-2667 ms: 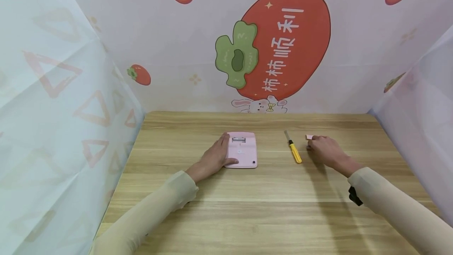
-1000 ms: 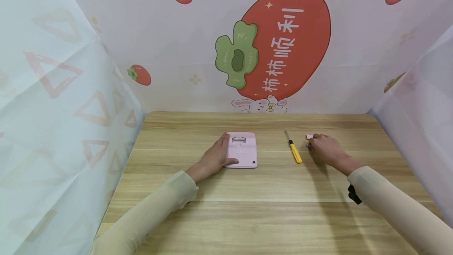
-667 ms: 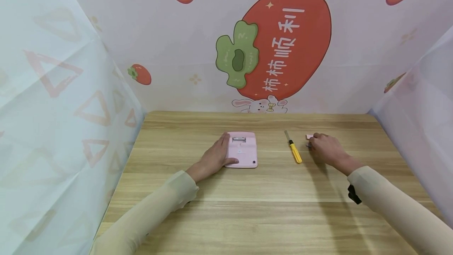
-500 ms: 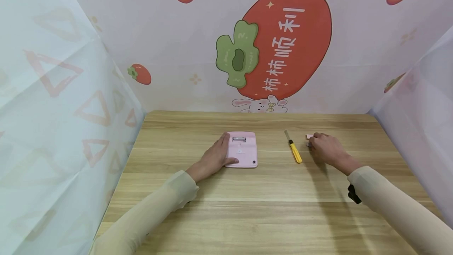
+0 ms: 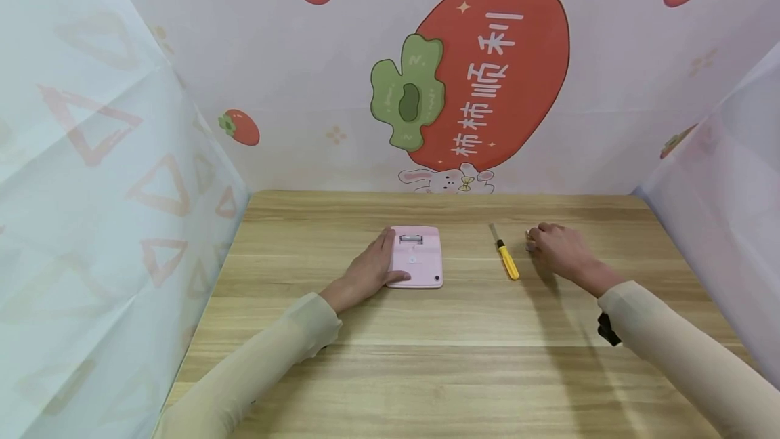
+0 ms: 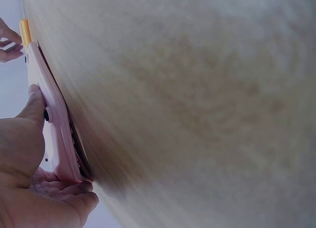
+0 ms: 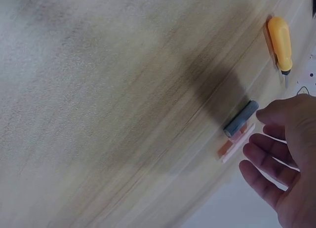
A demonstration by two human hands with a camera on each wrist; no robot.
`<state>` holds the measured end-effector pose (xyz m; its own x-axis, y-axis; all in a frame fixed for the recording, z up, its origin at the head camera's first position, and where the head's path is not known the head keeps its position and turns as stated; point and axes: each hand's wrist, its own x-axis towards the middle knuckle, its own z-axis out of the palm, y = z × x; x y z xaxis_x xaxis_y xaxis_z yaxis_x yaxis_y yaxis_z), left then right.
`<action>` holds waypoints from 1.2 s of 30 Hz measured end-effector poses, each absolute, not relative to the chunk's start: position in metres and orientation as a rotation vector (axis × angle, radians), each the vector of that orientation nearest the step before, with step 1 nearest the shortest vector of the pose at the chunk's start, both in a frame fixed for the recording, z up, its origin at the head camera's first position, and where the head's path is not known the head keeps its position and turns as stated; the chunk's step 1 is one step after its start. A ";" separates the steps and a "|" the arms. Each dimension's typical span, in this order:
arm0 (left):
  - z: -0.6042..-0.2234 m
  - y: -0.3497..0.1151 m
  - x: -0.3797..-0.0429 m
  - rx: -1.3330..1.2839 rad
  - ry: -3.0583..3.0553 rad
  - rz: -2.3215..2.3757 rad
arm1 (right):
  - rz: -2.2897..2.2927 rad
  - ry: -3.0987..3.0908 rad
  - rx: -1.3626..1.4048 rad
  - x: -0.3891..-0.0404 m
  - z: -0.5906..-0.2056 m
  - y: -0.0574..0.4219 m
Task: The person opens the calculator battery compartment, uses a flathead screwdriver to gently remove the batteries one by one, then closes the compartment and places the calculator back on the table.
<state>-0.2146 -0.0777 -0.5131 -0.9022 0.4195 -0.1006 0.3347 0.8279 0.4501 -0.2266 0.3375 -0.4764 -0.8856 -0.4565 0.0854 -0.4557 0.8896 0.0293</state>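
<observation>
A pink calculator [image 5: 424, 259] lies back side up on the table, with a battery [image 5: 411, 238] in its uncovered slot. My left hand [image 5: 365, 269] grips its left side, the thumb on the back and the fingers at the edge. Over to the right, my right hand [image 5: 562, 249] hovers low with loosely bent fingers. In the right wrist view a dark battery [image 7: 241, 118] lies close to the thumb, beside a small pink battery cover [image 7: 238, 144] near the fingertips. I see no contact there. The head view mostly hides both small pieces behind the fingers.
A screwdriver [image 5: 508, 261] with a yellow handle lies between the calculator and my right hand, its tip pointing away. A patterned backdrop [image 5: 329, 87] rises behind the wooden table [image 5: 426, 371], with white sheets at both sides.
My right hand has shifted slightly away from me, and its fingers now cover most of the pink battery cover that showed beside them before. The left hand and calculator have stayed in place.
</observation>
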 end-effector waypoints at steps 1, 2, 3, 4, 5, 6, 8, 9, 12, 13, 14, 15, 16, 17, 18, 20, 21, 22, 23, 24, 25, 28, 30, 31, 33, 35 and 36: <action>-0.513 -0.078 -0.215 0.585 2.814 0.639 | -0.007 -2.962 0.717 -0.227 -0.476 0.337; -0.514 -0.078 -0.215 0.583 2.813 0.641 | -0.003 -2.957 0.718 -0.227 -0.476 0.337; -0.514 -0.078 -0.215 0.583 2.813 0.641 | -0.001 -2.953 0.716 -0.227 -0.476 0.336; -0.513 -0.078 -0.215 0.582 2.813 0.643 | 0.003 -2.948 0.712 -0.227 -0.475 0.335; -0.513 -0.078 -0.215 0.582 2.812 0.644 | 0.003 -2.945 0.706 -0.227 -0.475 0.334; -0.513 -0.078 -0.215 0.583 2.813 0.644 | 0.000 -2.943 0.698 -0.227 -0.474 0.333; -0.513 -0.078 -0.215 0.586 2.818 0.638 | -0.004 -2.950 0.679 -0.227 -0.473 0.330; -0.512 -0.078 -0.215 0.586 2.820 0.637 | -0.002 -2.959 0.667 -0.228 -0.473 0.328; -0.512 -0.078 -0.215 0.587 2.830 0.635 | 0.012 -2.990 0.642 -0.229 -0.472 0.322; -0.512 -0.078 -0.215 0.588 2.833 0.634 | 0.020 -3.001 0.638 -0.229 -0.472 0.320; -0.512 -0.078 -0.215 0.589 2.835 0.638 | 0.028 -3.011 0.634 -0.230 -0.472 0.318; -0.512 -0.078 -0.215 0.589 2.836 0.639 | 0.036 -3.019 0.632 -0.230 -0.472 0.317; -0.512 -0.078 -0.215 0.591 2.836 0.640 | 0.043 -3.026 0.630 -0.230 -0.472 0.315; -0.512 -0.078 -0.215 0.594 2.836 0.639 | 0.047 -3.033 0.628 -0.231 -0.472 0.313; -0.512 -0.078 -0.215 0.598 2.836 0.639 | 0.053 -3.039 0.626 -0.231 -0.472 0.312; -0.512 -0.078 -0.215 0.605 2.837 0.636 | 0.071 -3.050 0.623 -0.231 -0.472 0.309; -0.512 -0.078 -0.215 0.607 2.838 0.629 | 0.078 -3.054 0.623 -0.231 -0.472 0.308; -0.512 -0.078 -0.215 0.610 2.838 0.628 | 0.083 -3.056 0.622 -0.231 -0.471 0.307; -0.512 -0.077 -0.214 0.611 2.840 0.623 | 0.088 -3.058 0.620 -0.231 -0.471 0.305; -0.512 -0.077 -0.214 0.612 2.841 0.621 | 0.096 -3.060 0.616 -0.231 -0.471 0.304; -0.512 -0.077 -0.214 0.611 2.841 0.617 | 0.099 -3.063 0.614 -0.231 -0.471 0.303; -0.512 -0.077 -0.214 0.605 2.840 0.618 | 0.101 -3.079 0.599 -0.231 -0.472 0.300; -0.512 -0.077 -0.214 0.601 2.839 0.620 | 0.101 -3.092 0.589 -0.231 -0.472 0.298; -0.512 -0.077 -0.214 0.598 2.839 0.621 | 0.098 -3.098 0.588 -0.232 -0.473 0.297; -0.512 -0.077 -0.214 0.594 2.837 0.623 | 0.102 -3.102 0.586 -0.232 -0.474 0.295; -0.512 -0.077 -0.214 0.588 2.835 0.616 | 0.103 -3.102 0.588 -0.232 -0.475 0.294; -0.512 -0.077 -0.214 0.584 2.834 0.618 | 0.107 -3.100 0.589 -0.232 -0.475 0.293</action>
